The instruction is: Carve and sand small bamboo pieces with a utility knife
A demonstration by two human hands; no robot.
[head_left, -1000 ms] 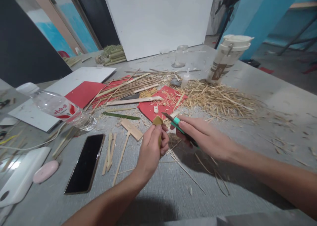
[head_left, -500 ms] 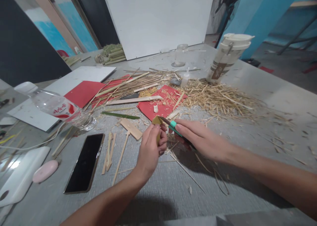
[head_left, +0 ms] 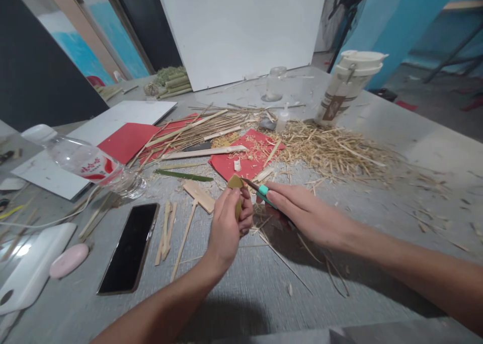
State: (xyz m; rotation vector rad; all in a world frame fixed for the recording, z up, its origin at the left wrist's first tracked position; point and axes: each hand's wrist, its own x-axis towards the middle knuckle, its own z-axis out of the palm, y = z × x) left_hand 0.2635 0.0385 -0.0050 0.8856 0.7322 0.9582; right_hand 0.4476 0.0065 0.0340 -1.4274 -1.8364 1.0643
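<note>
A clear bottle (head_left: 90, 160), left of the hands, is showing a red-and-white label whose red characters are too small to read. A tumbler (head_left: 345, 88) on the far right is carrying a brown label, also illegible. The right hand (head_left: 302, 210) is closing around a teal-collared knife (head_left: 262, 189), which is pointing away and leftward. The left hand (head_left: 228, 221) is pinching a yellow-green piece (head_left: 235, 181) just beside the blade tip; its long axis is running away from the person, mostly hidden by fingers.
</note>
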